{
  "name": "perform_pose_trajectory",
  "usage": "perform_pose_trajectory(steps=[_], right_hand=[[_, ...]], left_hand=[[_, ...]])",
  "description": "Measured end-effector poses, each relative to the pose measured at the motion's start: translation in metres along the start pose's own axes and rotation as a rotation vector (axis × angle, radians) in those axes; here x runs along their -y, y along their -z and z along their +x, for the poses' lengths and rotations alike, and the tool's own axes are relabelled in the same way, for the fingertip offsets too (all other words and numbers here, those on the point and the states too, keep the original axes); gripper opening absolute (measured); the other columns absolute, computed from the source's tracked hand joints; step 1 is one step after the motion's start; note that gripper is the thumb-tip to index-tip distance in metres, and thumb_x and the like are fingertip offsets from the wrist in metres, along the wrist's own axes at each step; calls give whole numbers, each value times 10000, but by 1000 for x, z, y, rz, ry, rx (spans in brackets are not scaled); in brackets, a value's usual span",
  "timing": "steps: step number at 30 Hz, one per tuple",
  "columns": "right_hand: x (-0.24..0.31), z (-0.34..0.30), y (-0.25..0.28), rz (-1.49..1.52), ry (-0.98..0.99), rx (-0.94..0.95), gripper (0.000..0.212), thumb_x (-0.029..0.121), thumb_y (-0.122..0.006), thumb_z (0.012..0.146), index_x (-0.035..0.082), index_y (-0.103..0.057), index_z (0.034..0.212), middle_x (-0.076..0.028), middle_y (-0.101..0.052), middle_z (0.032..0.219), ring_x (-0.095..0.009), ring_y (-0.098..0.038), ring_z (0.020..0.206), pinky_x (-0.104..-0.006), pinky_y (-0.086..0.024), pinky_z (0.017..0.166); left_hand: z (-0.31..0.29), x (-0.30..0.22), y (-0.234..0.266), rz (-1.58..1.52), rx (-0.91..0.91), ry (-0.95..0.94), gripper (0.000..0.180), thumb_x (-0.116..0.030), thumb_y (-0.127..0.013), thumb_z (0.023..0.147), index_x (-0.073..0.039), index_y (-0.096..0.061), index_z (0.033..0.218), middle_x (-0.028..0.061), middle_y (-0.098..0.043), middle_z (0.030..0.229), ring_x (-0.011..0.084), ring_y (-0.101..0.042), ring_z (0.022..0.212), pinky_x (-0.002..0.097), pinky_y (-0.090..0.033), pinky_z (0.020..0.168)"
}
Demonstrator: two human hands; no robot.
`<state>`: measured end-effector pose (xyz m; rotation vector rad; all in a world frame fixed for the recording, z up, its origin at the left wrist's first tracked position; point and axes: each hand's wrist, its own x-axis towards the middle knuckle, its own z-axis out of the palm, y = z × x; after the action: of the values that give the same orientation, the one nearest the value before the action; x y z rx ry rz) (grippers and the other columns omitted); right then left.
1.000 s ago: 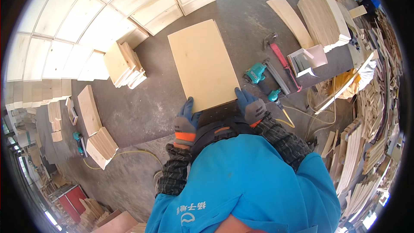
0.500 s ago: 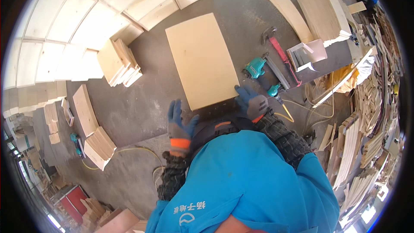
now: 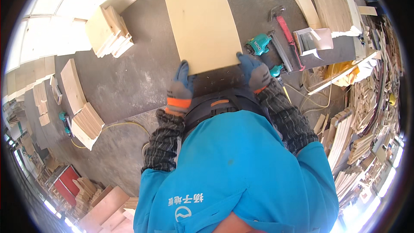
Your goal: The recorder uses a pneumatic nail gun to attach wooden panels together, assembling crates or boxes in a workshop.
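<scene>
A rectangular pale wooden panel (image 3: pixel 205 23) lies before me on the dark worktop. My left hand (image 3: pixel 179 88), in a grey and blue glove with an orange cuff, grips its near left corner, the fingers pressed at the edge. At the near right corner my right hand (image 3: pixel 256 74), gloved alike, closes on the panel too. The fingers beneath the panel are hidden. Right of the panel lie a teal nail gun (image 3: pixel 258 44) and a hammer with a red handle (image 3: pixel 285 32).
An open box (image 3: pixel 312 41) stands beyond the hammer, near a stack of boards (image 3: pixel 332 4). On the left are stacked wooden pieces (image 3: pixel 108 32), more boards (image 3: pixel 86 123) and a second teal tool (image 3: pixel 64 123). A yellow hose (image 3: pixel 125 124) trails at the near left; scrap wood is heaped at far right.
Both hands have closed on the panel's near corners, the left one coming in from beside it. The whole view has shifted, so the panel and tools sit higher in the picture.
</scene>
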<state>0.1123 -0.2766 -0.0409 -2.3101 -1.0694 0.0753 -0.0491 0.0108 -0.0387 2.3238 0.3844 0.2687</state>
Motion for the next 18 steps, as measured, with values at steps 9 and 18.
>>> perform_pose_trajectory(steps=[9, 18], right_hand=[[-43, 66, 19, -162, 28, -15, 434, 88, -643, 999, 75, -672, 1432, -235, -771, 1234, -413, -771, 1021, -462, -631, 849], [-50, 65, 18, -108, 83, -35, 399, 85, -645, 991, 90, -724, 1382, -208, -789, 1177, -428, -755, 928, -486, -615, 786]], left_hand=[[64, -5, -22, 223, -110, -102, 441, -218, -756, 1032, 23, -687, 1395, 286, -707, 1385, 446, -740, 1188, 461, -627, 982], [62, 3, -26, 173, -160, -149, 440, -235, -779, 1014, 1, -710, 1379, 274, -720, 1367, 440, -759, 1146, 452, -642, 929]])
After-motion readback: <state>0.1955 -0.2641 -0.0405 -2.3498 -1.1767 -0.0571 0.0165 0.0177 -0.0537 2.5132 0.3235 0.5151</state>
